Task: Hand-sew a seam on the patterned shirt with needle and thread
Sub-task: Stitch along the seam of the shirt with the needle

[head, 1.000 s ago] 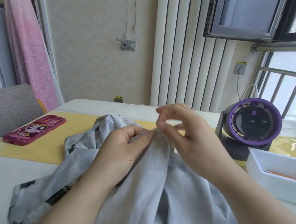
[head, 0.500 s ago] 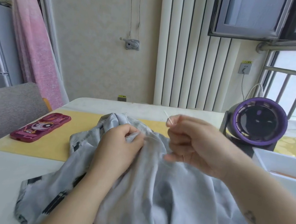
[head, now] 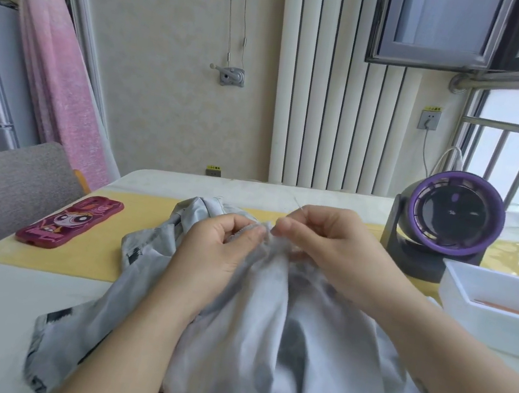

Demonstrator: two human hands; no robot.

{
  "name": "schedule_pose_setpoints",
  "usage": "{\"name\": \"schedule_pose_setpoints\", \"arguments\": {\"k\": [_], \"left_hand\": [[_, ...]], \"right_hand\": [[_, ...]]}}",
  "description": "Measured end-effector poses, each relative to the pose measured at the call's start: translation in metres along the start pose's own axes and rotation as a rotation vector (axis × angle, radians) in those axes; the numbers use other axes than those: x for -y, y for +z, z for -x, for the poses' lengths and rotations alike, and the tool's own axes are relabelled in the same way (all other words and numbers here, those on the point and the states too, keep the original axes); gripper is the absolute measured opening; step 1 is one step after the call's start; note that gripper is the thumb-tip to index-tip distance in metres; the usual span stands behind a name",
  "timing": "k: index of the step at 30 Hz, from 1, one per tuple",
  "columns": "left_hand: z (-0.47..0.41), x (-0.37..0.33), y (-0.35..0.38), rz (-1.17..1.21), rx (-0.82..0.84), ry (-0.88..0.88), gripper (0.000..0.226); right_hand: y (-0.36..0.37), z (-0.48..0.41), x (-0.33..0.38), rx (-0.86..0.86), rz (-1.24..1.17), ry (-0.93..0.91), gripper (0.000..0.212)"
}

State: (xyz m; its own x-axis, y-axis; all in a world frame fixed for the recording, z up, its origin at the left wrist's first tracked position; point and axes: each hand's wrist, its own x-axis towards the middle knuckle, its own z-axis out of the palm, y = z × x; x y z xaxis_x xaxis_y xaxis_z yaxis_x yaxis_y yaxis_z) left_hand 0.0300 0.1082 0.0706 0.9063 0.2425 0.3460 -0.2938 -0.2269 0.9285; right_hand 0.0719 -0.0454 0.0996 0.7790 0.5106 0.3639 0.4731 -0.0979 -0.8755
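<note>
L hand (head: 226,245) pinches shirt (head: 264,326) fold, R hand (head: 328,244) holds needle (head: 297,203).

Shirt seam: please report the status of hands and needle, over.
Left hand pinches shirt fold at the seam. Right hand pinches needle, right beside it. Phone, fan, tray lie off to the sides, none in the way.

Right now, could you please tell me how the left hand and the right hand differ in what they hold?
The left hand pinches a bunched fold of the shirt, while the right hand pinches the needle, with one end poking up above it. The left hand sits toward the pink phone, the right hand toward the purple fan. Both are curled and meet at the same raised edge of cloth.
</note>
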Motion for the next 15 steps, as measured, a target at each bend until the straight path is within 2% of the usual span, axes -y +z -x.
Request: {"name": "schedule_pose_setpoints", "arguments": {"k": [5, 10, 13, 15], "left_hand": [[-0.001, 0.005, 0.001, 0.002, -0.009, -0.043, 0.015], [-0.002, 0.006, 0.002, 0.011, -0.002, -0.042, 0.012], [-0.001, 0.004, 0.000, 0.000, -0.012, 0.015, 0.013], [0.000, 0.000, 0.000, 0.009, -0.016, 0.066, 0.013]], "right_hand": [[0.001, 0.002, 0.007, -0.039, -0.127, -0.130, 0.026], [0.001, 0.001, 0.009, 0.044, -0.452, -0.083, 0.026], [-0.007, 0.002, 0.013, 0.048, -0.400, -0.042, 0.027], [-0.014, 0.002, 0.013, -0.005, -0.203, 0.008, 0.027]]}}
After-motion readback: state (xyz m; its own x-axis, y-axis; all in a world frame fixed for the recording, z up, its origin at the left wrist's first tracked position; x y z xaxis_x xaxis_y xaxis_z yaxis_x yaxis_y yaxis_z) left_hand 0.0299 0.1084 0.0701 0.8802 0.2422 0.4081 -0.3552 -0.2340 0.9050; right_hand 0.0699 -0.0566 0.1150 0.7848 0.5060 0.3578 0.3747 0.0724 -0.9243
